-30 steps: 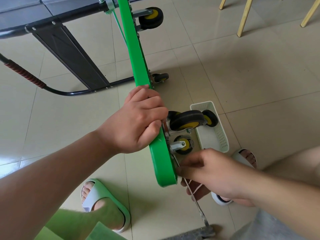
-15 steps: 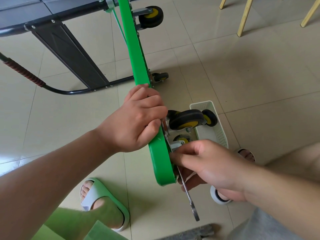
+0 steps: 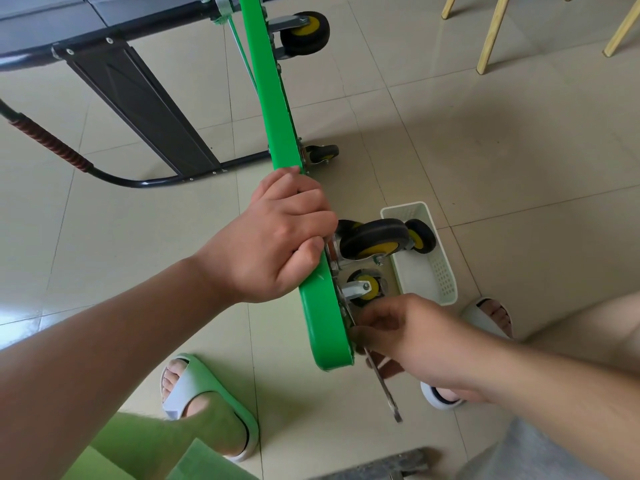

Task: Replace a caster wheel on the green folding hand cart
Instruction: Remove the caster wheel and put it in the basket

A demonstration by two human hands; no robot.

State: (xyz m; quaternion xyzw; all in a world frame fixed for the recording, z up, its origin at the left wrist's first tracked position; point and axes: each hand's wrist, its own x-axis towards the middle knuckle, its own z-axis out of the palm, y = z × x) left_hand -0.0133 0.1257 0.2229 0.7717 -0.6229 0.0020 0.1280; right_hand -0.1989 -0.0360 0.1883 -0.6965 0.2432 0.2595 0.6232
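The left hand (image 3: 273, 237) grips the edge of the green folding hand cart (image 3: 273, 109), with its fingers curled over the top of the deck and the thumb pressed against the near face. The right hand (image 3: 415, 337) pinches a slim metal wrench (image 3: 383, 386) near its upper end. The handle slants down below the hand and its free end hangs above the tiled floor (image 3: 519, 168).

The cart stands on its long edge, running from the top of the view down towards the feet, with its underside facing right. The wrench's upper end lies against that underside, just beside the silver bracket of a small caster wheel (image 3: 363, 289) near the cart's lower corner. The fingers hide whether it sits on a nut. Just above it a larger black wheel (image 3: 374, 239) with a yellow hub sticks out, close to the left hand's fingertips. Two more casters (image 3: 304, 32) show further up the deck.

A white basket (image 3: 445, 282) lies on the floor right of the cart, with another small wheel (image 3: 420, 235) at its far end. A black folding frame (image 3: 138, 98) stands to the left, and a foot in a green slipper (image 3: 214, 410) rests below the cart
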